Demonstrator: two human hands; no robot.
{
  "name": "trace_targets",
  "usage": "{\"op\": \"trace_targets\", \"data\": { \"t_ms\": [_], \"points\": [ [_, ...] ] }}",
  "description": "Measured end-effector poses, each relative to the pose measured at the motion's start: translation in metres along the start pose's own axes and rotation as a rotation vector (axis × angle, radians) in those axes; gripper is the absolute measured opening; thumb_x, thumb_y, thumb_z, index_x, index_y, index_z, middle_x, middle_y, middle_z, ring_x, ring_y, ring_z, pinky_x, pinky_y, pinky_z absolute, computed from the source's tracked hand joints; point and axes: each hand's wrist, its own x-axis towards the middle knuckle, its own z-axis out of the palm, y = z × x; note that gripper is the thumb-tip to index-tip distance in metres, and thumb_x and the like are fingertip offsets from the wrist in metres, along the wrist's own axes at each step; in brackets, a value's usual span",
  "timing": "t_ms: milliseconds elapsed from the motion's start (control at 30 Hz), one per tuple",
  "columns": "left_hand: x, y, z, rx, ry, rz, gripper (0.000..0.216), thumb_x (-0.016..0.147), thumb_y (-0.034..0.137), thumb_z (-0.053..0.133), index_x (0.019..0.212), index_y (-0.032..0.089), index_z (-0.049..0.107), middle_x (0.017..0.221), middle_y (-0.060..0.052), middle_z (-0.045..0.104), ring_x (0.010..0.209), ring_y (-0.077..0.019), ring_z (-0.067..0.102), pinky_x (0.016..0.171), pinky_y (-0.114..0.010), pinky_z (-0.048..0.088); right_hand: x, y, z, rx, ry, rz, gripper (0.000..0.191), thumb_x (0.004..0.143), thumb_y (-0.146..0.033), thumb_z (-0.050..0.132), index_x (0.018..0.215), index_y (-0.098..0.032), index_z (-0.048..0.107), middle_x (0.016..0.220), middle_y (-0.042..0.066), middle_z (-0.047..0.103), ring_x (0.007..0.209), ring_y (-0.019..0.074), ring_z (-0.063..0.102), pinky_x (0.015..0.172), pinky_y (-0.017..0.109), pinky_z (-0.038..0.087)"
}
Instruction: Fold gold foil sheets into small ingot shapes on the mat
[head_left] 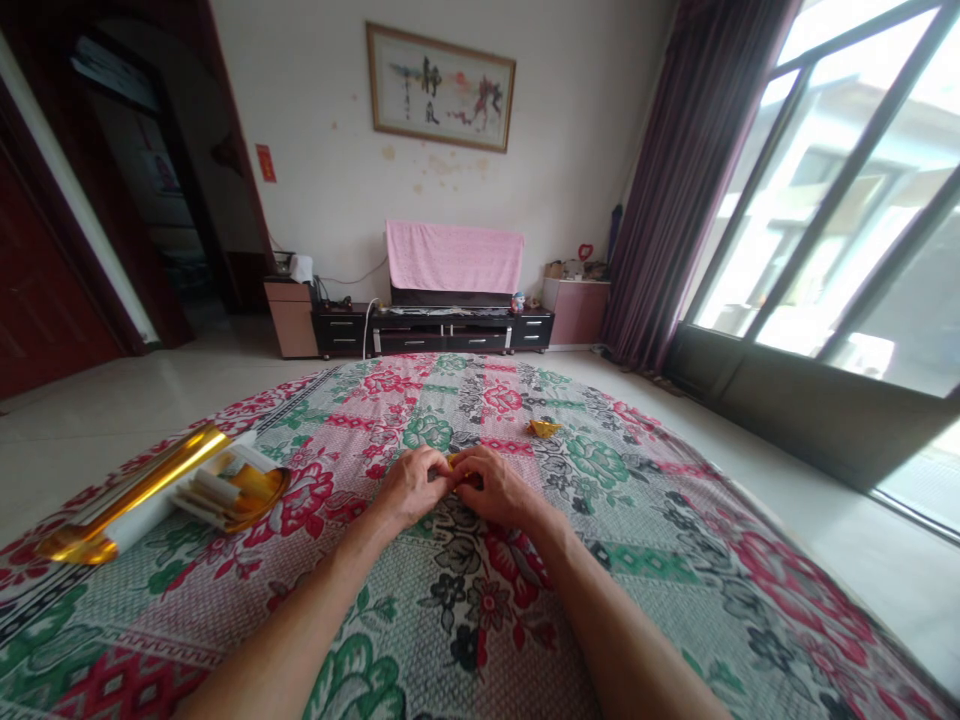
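Note:
My left hand (414, 486) and my right hand (491, 484) meet over the middle of the flowered cloth. Both are closed, fingertips pinched together on a small piece of gold foil paper (452, 461). Most of that piece is hidden behind my fingers, so its shape cannot be made out. Beyond my right hand, a folded gold paper ingot (544, 429) rests on the cloth, apart from both hands.
At the left lie a stack of shiny gold foil sheets (161, 485) and a tray (279, 493) with white and gold strips. The patterned cloth (600, 620) covers the round surface. Past its far edge stands a black TV cabinet (442, 335).

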Motion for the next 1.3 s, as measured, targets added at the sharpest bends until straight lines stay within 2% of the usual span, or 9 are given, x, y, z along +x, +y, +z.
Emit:
{"op": "trace_targets", "data": {
  "t_ms": [500, 633, 733, 1100, 1200, 1300],
  "points": [
    [0.001, 0.0, -0.005, -0.03, -0.036, -0.069, 0.029, 0.066, 0.002, 0.045, 0.077, 0.019, 0.065, 0.081, 0.0, 0.065, 0.078, -0.0121, 0.057, 0.075, -0.023, 0.043, 0.0, -0.001, 0.001, 0.006, 0.008, 0.042, 0.019, 0.067, -0.009, 0.054, 0.078, -0.019, 0.067, 0.095, 0.004, 0.061, 0.088, 0.0134, 0.056, 0.081, 0.026, 0.043],
    [-0.001, 0.004, -0.002, 0.015, 0.001, -0.046, 0.012, 0.069, 0.018, 0.056, 0.077, 0.018, 0.065, 0.08, -0.002, 0.063, 0.078, -0.0143, 0.056, 0.073, -0.025, 0.043, 0.0, -0.003, -0.001, 0.008, -0.005, 0.053, 0.021, 0.065, -0.008, 0.054, 0.078, -0.019, 0.067, 0.096, 0.003, 0.061, 0.089, 0.0138, 0.055, 0.083, 0.027, 0.042],
    [-0.002, 0.006, 0.001, 0.057, 0.037, -0.039, 0.013, 0.07, 0.029, 0.06, 0.076, 0.017, 0.063, 0.079, -0.003, 0.061, 0.076, -0.0149, 0.055, 0.071, -0.026, 0.042, 0.0, -0.004, -0.002, 0.006, -0.015, 0.062, 0.022, 0.065, -0.008, 0.054, 0.078, -0.019, 0.067, 0.096, 0.003, 0.061, 0.089, 0.0144, 0.055, 0.083, 0.028, 0.042],
    [0.0, 0.006, 0.004, 0.076, 0.026, -0.045, 0.016, 0.071, 0.031, 0.06, 0.078, 0.018, 0.062, 0.079, -0.003, 0.06, 0.076, -0.015, 0.054, 0.071, -0.027, 0.041, 0.0, -0.005, -0.003, 0.009, -0.015, 0.059, 0.022, 0.066, -0.008, 0.054, 0.079, -0.02, 0.067, 0.097, 0.003, 0.061, 0.09, 0.0147, 0.055, 0.084, 0.029, 0.042],
    [0.0, 0.0, 0.003, 0.037, 0.011, -0.033, 0.013, 0.07, 0.027, 0.06, 0.079, 0.017, 0.063, 0.08, -0.003, 0.061, 0.078, -0.0153, 0.055, 0.072, -0.027, 0.042, 0.0, -0.004, -0.002, 0.004, -0.018, 0.065, 0.023, 0.065, -0.008, 0.054, 0.079, -0.021, 0.067, 0.097, 0.003, 0.061, 0.09, 0.0145, 0.055, 0.084, 0.029, 0.042],
    [-0.001, -0.005, 0.001, 0.009, -0.019, -0.01, 0.016, 0.069, 0.012, 0.053, 0.08, 0.018, 0.063, 0.082, -0.003, 0.062, 0.08, -0.015, 0.055, 0.076, -0.027, 0.042, 0.0, -0.004, -0.001, 0.006, -0.011, 0.077, 0.021, 0.066, -0.008, 0.054, 0.078, -0.02, 0.067, 0.097, 0.003, 0.061, 0.089, 0.0145, 0.055, 0.084, 0.029, 0.042]
  ]
}}
